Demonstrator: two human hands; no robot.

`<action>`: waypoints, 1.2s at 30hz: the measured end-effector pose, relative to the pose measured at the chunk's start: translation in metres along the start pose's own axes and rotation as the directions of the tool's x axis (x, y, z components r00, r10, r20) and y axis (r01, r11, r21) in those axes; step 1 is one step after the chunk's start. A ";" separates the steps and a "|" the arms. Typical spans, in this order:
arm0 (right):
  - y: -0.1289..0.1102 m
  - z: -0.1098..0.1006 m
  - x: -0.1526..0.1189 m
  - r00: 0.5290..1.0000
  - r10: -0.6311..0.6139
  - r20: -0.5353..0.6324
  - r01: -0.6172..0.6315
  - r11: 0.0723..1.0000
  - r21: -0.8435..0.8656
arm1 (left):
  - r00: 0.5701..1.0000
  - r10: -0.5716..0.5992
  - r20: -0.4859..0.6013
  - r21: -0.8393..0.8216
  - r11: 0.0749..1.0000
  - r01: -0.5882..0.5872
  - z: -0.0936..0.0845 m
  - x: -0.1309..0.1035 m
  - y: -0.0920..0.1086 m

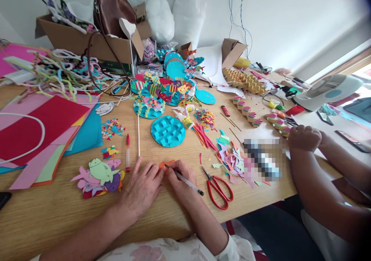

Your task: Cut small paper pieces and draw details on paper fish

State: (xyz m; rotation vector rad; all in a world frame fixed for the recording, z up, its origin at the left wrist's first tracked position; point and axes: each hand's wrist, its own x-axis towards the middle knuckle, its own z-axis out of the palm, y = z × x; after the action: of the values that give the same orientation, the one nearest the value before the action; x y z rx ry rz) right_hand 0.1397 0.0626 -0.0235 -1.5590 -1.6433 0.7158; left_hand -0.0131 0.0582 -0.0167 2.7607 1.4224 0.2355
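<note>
Right hand (183, 176) holding a clear pen (188, 182), left hand (143, 185) touching orange paper (162, 166) lying left of the red-handled scissors (212, 179), can't tell if pinching, glue bottle (184, 120) label looking too tiny to read

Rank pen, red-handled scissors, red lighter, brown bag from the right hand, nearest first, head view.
1. Pen: held in the right hand.
2. Red-handled scissors: just to its right.
3. Red lighter: ahead, right.
4. Brown bag: far back, left.
</note>
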 end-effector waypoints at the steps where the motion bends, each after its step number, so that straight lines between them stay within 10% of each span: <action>1: 0.001 0.000 0.001 1.000 -0.003 -0.019 0.003 1.000 0.008 | 1.000 -0.004 0.001 -0.002 1.000 0.004 0.000 0.000 0.000; 36: 0.005 0.001 -0.001 1.000 -0.021 -0.009 0.020 0.999 -0.042 | 1.000 0.012 0.005 -0.046 0.999 -0.012 -0.008 0.005 0.003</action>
State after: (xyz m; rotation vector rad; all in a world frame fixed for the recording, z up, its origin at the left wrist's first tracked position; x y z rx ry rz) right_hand 0.1413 0.0622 -0.0284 -1.5701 -1.6743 0.6662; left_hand -0.0088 0.0604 -0.0077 2.7316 1.3818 0.2571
